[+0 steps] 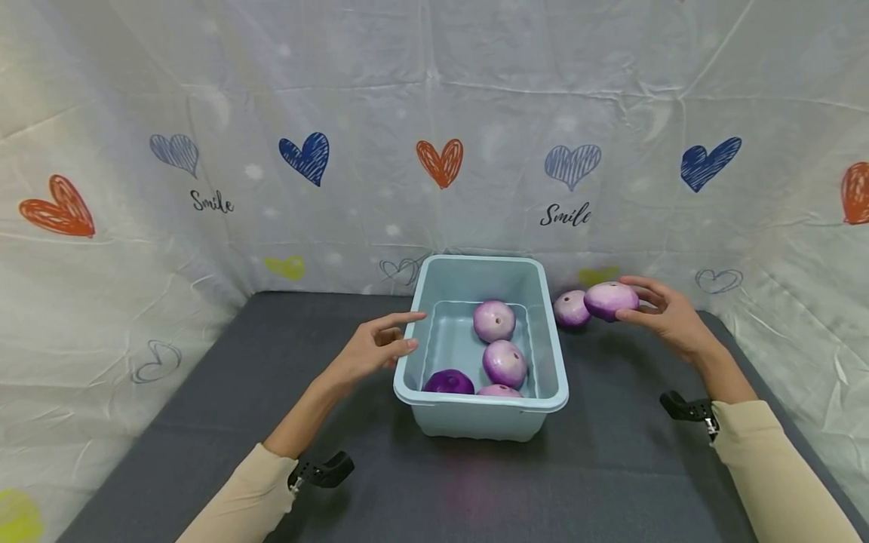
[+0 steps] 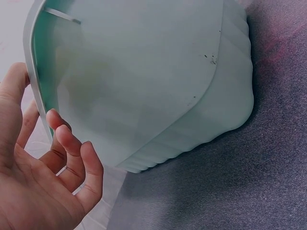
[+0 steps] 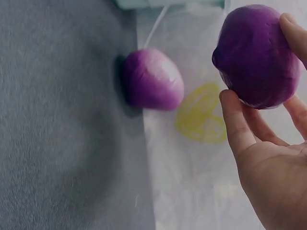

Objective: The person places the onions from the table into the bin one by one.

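Note:
My right hand [image 1: 668,317] holds a purple-and-white onion [image 1: 611,300] between thumb and fingers, raised above the table. In the right wrist view this held onion [image 3: 259,57] shows a dark purple side with a small pointed nub. Another onion [image 1: 572,308] rests on the table beside the light blue plastic bin [image 1: 480,417]. My left hand [image 1: 372,347] is at the bin's left rim, thumb and index finger right at the edge. Its other fingers [image 2: 91,167] curl loosely outside the wall. Inside the bin lie several onions [image 1: 505,363], one dark purple [image 1: 449,381].
The bin stands on a dark grey cloth-covered table [image 1: 475,490]. Behind and at the sides hangs a white sheet [image 1: 366,68] printed with hearts and the word Smile. Each wrist wears a black strap [image 1: 322,470].

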`<move>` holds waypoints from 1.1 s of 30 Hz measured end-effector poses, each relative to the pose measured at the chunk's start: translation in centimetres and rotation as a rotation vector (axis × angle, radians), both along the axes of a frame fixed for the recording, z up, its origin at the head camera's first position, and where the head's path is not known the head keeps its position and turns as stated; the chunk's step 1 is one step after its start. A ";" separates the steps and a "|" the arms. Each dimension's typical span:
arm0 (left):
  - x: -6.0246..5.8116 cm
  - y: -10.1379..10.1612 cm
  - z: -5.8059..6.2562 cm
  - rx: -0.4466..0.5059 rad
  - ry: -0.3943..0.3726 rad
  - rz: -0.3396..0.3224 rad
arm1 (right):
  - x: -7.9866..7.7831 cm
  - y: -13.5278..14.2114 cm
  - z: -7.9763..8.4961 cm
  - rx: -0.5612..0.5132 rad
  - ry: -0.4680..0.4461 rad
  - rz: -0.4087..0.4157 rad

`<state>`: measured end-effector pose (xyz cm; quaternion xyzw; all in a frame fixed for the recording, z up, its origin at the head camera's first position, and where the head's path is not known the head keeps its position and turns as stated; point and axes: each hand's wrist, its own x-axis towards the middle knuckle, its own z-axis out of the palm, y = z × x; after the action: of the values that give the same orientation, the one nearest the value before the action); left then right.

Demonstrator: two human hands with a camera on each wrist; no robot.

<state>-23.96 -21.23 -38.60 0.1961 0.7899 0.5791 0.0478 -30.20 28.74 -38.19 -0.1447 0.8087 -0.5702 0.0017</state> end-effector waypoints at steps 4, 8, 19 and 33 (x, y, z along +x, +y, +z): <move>0.0 0.0 0.0 -0.002 -0.004 0.004 | 0.6 -0.6 0.3 -0.009 0.033 0.025; -0.1 0.0 -0.1 -0.002 -0.001 0.005 | 1.3 -1.2 0.6 -0.053 0.056 0.064; -0.2 0.0 -0.3 -0.005 0.012 0.007 | 2.4 -2.5 1.5 -0.125 0.071 0.127; -0.1 0.0 -0.3 -0.007 0.014 0.016 | 2.2 -5.8 3.7 -0.125 0.065 0.160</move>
<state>-24.04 -21.24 -38.86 0.1938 0.7939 0.5751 0.0385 -28.03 22.98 -34.49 -0.2271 0.7570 -0.6126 0.0121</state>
